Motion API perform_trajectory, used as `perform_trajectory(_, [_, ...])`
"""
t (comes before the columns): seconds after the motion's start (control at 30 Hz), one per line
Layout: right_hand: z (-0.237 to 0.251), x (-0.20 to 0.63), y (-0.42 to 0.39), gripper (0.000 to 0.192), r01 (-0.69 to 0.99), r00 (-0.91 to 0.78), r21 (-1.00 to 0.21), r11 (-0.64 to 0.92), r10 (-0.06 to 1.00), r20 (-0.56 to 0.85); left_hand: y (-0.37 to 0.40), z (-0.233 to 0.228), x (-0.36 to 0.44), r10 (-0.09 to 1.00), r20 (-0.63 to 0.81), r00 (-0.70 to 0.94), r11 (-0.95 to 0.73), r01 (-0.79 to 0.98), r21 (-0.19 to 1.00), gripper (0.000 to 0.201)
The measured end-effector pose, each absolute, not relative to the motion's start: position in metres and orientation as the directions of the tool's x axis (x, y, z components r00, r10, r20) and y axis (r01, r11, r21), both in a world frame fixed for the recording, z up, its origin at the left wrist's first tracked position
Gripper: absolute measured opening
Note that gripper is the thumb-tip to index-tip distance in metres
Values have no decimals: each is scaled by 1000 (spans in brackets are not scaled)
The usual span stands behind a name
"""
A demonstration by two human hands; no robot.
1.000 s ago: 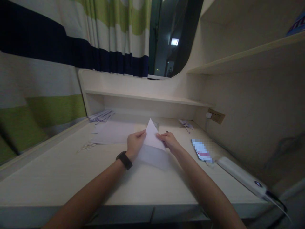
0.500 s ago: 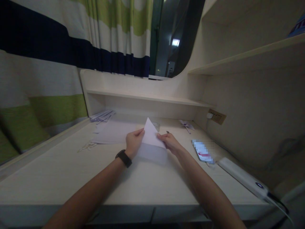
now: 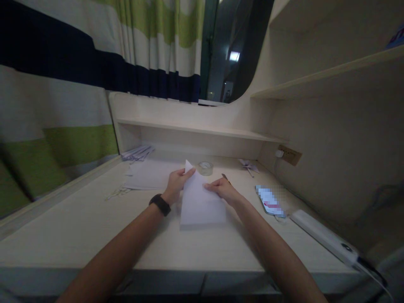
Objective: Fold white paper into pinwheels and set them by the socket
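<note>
Through the head camera I see my left hand (image 3: 176, 184) pinching the far left edge of a white, partly folded sheet of paper (image 3: 202, 204), thumb and fingers closed on the pointed tip so the fold stays lined up. My right hand (image 3: 222, 190) lies flat on the sheet's right side, fingers together and spread over it rather than gripping, which pins the thin paper to the pale wooden bench (image 3: 78, 227). The sheet lies between both hands, its near edge square and its far end tapering to a point. Just beyond my right hand sits a clear roll of tape (image 3: 205, 168). Beyond my left hand lies a flat stack of white paper sheets (image 3: 148, 176). A black band (image 3: 160, 204) wraps my left wrist. A long white power strip (image 3: 322, 237) lies well to my right.
</note>
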State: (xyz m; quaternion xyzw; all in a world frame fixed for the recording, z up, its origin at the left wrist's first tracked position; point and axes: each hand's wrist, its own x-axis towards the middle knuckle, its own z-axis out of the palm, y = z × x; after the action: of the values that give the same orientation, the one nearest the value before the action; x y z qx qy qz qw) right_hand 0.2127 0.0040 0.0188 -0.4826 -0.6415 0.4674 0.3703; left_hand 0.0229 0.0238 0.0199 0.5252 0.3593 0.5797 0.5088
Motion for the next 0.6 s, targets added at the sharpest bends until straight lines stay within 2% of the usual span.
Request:
perform_trajectory(0.3, [7, 209, 7, 46, 319, -381, -942, 102, 924, -29, 33, 13, 17, 985, 171, 2, -165, -243, 956, 34])
perform_trajectory(0.5, [11, 206, 3, 44, 298, -435, -952, 75, 898, -66, 40, 12, 11, 984, 89, 157, -34, -322, 946, 34])
perform_trajectory(0.6, [11, 206, 2, 41, 283, -446, -956, 71, 893, -66, 41, 15, 8, 985, 96, 140, -45, -329, 943, 32])
